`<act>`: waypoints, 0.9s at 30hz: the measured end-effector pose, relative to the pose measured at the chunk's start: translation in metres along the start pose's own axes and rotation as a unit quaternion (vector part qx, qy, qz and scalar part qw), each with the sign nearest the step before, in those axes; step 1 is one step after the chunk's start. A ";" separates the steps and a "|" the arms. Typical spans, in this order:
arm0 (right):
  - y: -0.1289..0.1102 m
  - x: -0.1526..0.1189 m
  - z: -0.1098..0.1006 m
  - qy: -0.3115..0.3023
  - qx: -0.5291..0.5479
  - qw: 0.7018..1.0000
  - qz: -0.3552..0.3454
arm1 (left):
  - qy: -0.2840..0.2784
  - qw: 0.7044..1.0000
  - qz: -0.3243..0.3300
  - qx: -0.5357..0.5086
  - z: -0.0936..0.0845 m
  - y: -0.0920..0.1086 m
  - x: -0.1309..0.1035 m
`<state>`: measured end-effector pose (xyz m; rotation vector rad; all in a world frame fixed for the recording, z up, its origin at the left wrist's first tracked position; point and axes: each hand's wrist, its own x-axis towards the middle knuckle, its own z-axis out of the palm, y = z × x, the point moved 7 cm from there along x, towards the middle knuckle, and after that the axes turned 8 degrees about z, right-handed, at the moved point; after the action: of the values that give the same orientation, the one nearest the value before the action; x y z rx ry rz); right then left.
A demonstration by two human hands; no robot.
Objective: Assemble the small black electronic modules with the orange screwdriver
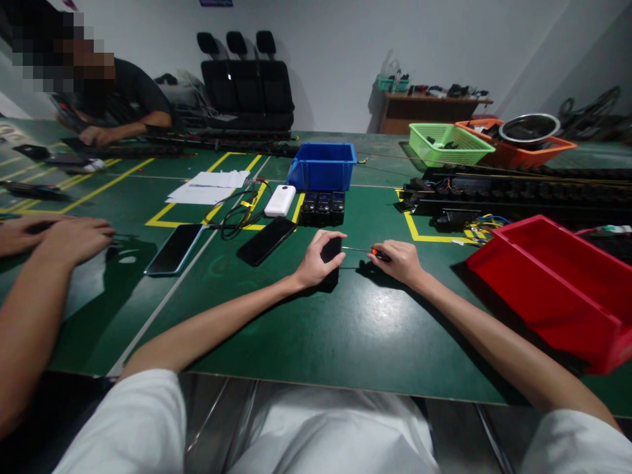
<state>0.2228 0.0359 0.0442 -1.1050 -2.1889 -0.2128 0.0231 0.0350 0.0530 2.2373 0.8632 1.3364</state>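
Observation:
My left hand (pixel 318 260) is closed around a black block-shaped part (pixel 332 253) just above the green table. In my right hand (pixel 399 261) is a screwdriver (pixel 378 253) with an orange and black handle. Its thin shaft points left, and the tip meets the right side of the black part; the exact contact point is too small to make out. Behind my left hand stand several black box-shaped modules (pixel 322 208) in a row. A black phone (pixel 266 241) lies to the left of that hand.
A blue bin (pixel 323 166) stands behind the modules, a red bin (pixel 553 283) at the right. Left lie a white power bank (pixel 280 200), cables, papers (pixel 207 186) and another phone (pixel 175 249). A co-worker's hands (pixel 74 240) rest at far left; another person sits across. Long black assemblies (pixel 513 191) lie back right.

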 end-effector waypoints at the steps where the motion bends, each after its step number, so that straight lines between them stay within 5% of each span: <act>1: 0.000 0.000 0.000 0.000 0.003 1.000 0.000 | 0.000 1.000 0.000 0.002 0.000 0.001 0.000; 27: -0.006 0.000 -0.007 0.040 0.008 0.998 -0.038 | 0.003 0.999 0.035 0.012 0.000 0.005 0.000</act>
<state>0.2214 0.0291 0.0506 -0.9888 -2.1585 -0.2673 0.0248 0.0309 0.0558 2.3027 0.8143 1.3714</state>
